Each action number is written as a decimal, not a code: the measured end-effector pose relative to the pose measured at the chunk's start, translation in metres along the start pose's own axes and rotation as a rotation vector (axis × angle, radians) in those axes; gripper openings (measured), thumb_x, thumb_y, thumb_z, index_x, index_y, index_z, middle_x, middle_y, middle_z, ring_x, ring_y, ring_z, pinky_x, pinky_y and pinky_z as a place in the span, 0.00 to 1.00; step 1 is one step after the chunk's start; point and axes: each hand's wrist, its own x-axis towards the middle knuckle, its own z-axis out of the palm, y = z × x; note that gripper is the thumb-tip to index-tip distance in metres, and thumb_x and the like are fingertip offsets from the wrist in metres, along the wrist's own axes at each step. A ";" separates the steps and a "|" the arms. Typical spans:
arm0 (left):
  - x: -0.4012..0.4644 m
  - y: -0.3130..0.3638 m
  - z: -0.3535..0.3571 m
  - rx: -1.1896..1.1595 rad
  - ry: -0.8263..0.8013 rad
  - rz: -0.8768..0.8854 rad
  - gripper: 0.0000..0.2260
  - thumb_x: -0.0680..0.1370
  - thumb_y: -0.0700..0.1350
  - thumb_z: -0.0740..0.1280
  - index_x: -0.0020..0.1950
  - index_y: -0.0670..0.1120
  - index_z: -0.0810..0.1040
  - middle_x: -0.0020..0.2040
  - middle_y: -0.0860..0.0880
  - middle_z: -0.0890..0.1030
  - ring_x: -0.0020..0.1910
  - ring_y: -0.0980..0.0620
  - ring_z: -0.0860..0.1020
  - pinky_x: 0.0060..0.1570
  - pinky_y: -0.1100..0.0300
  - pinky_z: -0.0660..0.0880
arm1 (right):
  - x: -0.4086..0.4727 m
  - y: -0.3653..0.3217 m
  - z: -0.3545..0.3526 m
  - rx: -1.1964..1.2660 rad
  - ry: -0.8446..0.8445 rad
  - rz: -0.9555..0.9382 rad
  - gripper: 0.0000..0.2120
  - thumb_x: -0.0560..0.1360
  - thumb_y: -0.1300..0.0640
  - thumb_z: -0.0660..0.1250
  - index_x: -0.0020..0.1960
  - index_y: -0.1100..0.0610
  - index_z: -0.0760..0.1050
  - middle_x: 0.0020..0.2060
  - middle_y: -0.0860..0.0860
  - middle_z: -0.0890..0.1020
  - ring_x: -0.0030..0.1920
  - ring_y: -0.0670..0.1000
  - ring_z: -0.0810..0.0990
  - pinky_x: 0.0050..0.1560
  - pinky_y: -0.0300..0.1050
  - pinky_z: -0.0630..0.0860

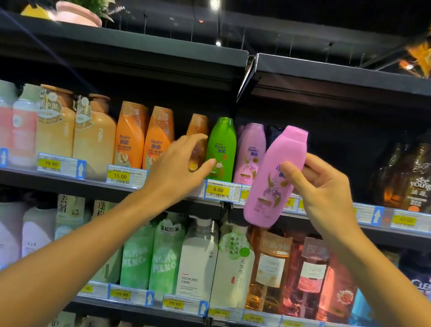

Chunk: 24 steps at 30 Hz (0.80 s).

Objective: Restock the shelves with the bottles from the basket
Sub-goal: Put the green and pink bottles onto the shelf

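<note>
The right hand (322,187) pinches one pink plastic shampoo bottle (275,176) between thumb in front and curled fingers behind; the bottle leans right, held in front of the upper shelf's price rail (221,191), its base overlapping the rail. The left hand (179,164) reaches toward the same shelf with fingers loosely spread and slightly bent, gripping nothing, its fingertips near one green plastic bottle (221,147) and partly covering a small orange bottle (197,134) behind it. On that shelf stand three orange Rejoice bottles in all, one green, and one pink bottle (250,154) upright beside the held one; another pink one behind it is mostly hidden. Left of these, two tan bottles (72,126) are blurred. The basket is out of view. Price tags farther right are unreadable.
</note>
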 end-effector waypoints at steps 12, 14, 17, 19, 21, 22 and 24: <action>-0.048 -0.049 0.010 0.211 0.259 0.242 0.08 0.80 0.46 0.67 0.52 0.45 0.84 0.47 0.51 0.84 0.46 0.50 0.79 0.51 0.58 0.69 | 0.056 0.014 0.018 0.027 0.130 -0.022 0.16 0.77 0.58 0.71 0.64 0.59 0.78 0.50 0.51 0.87 0.51 0.48 0.86 0.48 0.40 0.82; -0.048 -0.049 0.011 0.218 0.277 0.247 0.07 0.80 0.46 0.67 0.51 0.46 0.84 0.45 0.51 0.84 0.44 0.51 0.79 0.51 0.59 0.68 | 0.063 0.019 0.023 0.000 0.120 -0.013 0.17 0.77 0.57 0.71 0.65 0.58 0.78 0.50 0.50 0.87 0.51 0.48 0.86 0.49 0.42 0.83; -0.048 -0.051 0.011 0.229 0.282 0.272 0.08 0.81 0.46 0.66 0.52 0.45 0.83 0.44 0.51 0.83 0.44 0.50 0.78 0.51 0.59 0.68 | 0.071 0.026 0.026 -0.049 0.069 0.028 0.17 0.77 0.56 0.71 0.66 0.58 0.78 0.51 0.50 0.87 0.51 0.47 0.86 0.49 0.42 0.84; -0.049 -0.053 0.011 0.231 0.287 0.291 0.09 0.81 0.47 0.65 0.52 0.45 0.83 0.44 0.50 0.82 0.43 0.50 0.78 0.51 0.58 0.68 | 0.074 0.033 0.025 -0.099 0.010 0.091 0.17 0.77 0.54 0.70 0.65 0.56 0.79 0.50 0.49 0.87 0.51 0.47 0.87 0.52 0.47 0.84; -0.049 -0.053 0.011 0.234 0.302 0.304 0.09 0.81 0.47 0.65 0.51 0.44 0.83 0.43 0.50 0.82 0.43 0.49 0.78 0.51 0.57 0.69 | 0.075 0.041 0.024 -0.192 -0.058 0.154 0.19 0.76 0.49 0.70 0.65 0.55 0.79 0.51 0.49 0.87 0.51 0.47 0.86 0.56 0.52 0.83; -0.049 -0.053 0.012 0.237 0.312 0.307 0.09 0.81 0.46 0.65 0.51 0.44 0.83 0.43 0.50 0.82 0.42 0.49 0.78 0.51 0.56 0.70 | 0.074 0.044 0.023 -0.232 -0.083 0.175 0.20 0.76 0.47 0.69 0.64 0.55 0.79 0.51 0.49 0.87 0.52 0.47 0.86 0.57 0.54 0.82; -0.049 -0.052 0.013 0.246 0.325 0.303 0.09 0.81 0.46 0.65 0.51 0.43 0.83 0.43 0.49 0.82 0.43 0.49 0.78 0.51 0.55 0.71 | 0.072 0.048 0.023 -0.272 -0.100 0.181 0.21 0.75 0.44 0.68 0.64 0.53 0.79 0.51 0.49 0.87 0.53 0.47 0.86 0.57 0.55 0.82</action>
